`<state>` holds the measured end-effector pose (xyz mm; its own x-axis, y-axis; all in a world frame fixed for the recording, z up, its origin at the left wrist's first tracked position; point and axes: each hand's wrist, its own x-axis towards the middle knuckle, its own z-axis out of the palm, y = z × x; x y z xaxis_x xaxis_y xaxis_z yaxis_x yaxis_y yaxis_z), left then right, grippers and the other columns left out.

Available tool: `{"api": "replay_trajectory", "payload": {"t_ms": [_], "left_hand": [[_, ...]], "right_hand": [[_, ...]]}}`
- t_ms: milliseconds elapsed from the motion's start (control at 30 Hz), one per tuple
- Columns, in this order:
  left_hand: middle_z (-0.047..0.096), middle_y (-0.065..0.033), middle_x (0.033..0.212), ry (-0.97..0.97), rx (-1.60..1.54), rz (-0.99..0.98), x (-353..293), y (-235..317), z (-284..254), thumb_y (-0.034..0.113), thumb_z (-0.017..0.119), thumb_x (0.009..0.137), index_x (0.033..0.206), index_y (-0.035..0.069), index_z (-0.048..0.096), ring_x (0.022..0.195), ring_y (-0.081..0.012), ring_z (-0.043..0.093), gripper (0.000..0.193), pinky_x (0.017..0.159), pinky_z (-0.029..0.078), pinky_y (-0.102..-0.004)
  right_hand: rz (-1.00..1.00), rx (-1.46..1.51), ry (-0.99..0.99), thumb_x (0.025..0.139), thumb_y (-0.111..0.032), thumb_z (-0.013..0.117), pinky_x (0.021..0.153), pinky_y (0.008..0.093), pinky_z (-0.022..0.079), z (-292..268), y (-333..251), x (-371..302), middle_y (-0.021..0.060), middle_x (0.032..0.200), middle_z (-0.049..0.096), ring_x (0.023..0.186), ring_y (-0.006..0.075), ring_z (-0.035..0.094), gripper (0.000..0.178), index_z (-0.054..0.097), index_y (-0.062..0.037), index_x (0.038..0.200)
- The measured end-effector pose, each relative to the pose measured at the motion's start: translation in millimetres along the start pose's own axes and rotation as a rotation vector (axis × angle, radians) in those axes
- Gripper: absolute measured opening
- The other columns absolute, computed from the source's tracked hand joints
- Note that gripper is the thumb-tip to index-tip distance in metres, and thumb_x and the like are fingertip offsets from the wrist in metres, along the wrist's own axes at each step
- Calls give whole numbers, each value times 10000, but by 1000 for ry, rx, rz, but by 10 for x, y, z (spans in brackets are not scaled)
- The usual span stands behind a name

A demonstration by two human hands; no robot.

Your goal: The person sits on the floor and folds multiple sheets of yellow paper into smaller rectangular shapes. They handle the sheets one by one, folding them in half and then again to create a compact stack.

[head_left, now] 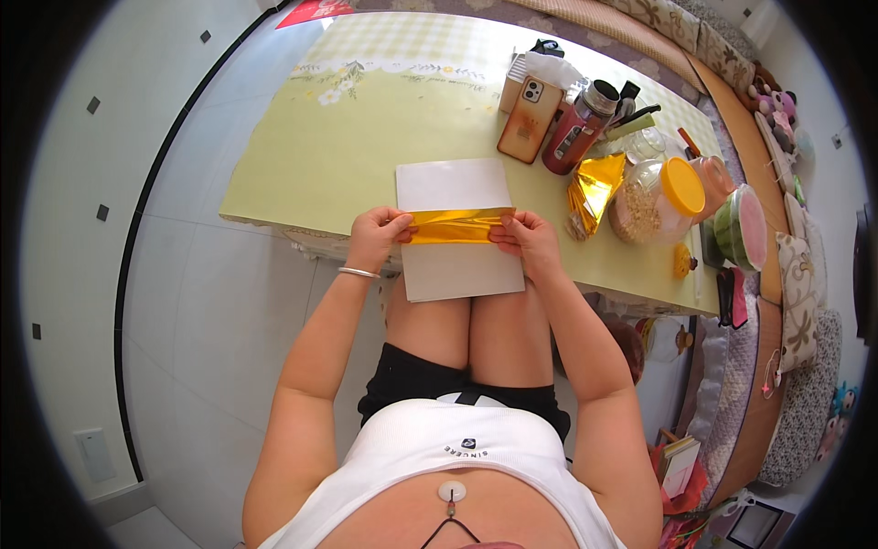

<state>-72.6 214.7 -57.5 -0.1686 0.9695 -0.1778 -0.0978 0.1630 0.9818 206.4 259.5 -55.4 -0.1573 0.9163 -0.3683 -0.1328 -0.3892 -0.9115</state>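
Between my two hands stretches a shiny gold foil sheet (453, 227), longer than it is tall, with creases along its length. My left hand (377, 236) pinches its left end, and my right hand (530, 240) pinches the right end. Beneath the foil lies a white board or stiff sheet (462, 274), partly on the table and partly over my thighs; the foil covers its middle. A stack of gold foil pieces (596, 188) rests on the table to the right of my right hand.
On the table (302, 165) stand a phone (530, 119) propped upright, a dark red bottle (578, 128), a yellow-lidded jar (645, 201), and a cut watermelon (741, 229). A small yellow object (684, 261) sits near the right edge. A sofa with patterned cushions (797, 293) runs along the right.
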Motion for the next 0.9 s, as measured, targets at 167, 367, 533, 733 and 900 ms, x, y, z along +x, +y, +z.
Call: {"api": "replay_trajectory", "payload": {"t_ms": [167,367,533,733,900], "left_hand": [[700,-90,764,57,76,2,-2,-26,25,129,720,905,868,-22,688,665,-121,664,159,626,556,-241],[693,-80,746,81,69,1,-2,3,65,141,724,908,855,-18,687,654,-122,659,172,615,554,-247],[692,-78,755,65,26,-2,8,-25,33,137,727,905,859,-23,688,657,-121,658,171,608,552,-248],[647,-48,733,69,159,68,-39,-40,44,124,755,868,771,-17,667,611,-105,607,192,573,523,-250],[576,-21,781,87,478,234,-92,-39,50,114,793,812,671,1,604,623,-88,525,262,556,460,-248]], "right_hand": [[11,-75,-25,932,-208,692,650,255,557,42,-62,-50,66,847,727,741,140,707,165,671,-72,1023],[40,12,-51,926,-203,701,614,248,551,-60,-105,-35,77,834,730,722,155,714,168,678,-68,1023],[37,54,-2,927,-184,699,606,257,560,7,-120,-34,81,837,730,721,165,719,133,668,-58,959],[-38,-105,30,918,-185,702,540,230,511,-37,-40,-39,63,772,705,627,118,664,156,652,-51,857],[-115,-368,35,896,-173,698,510,257,469,-52,-34,-116,63,714,676,559,108,597,169,646,-36,811]]}}
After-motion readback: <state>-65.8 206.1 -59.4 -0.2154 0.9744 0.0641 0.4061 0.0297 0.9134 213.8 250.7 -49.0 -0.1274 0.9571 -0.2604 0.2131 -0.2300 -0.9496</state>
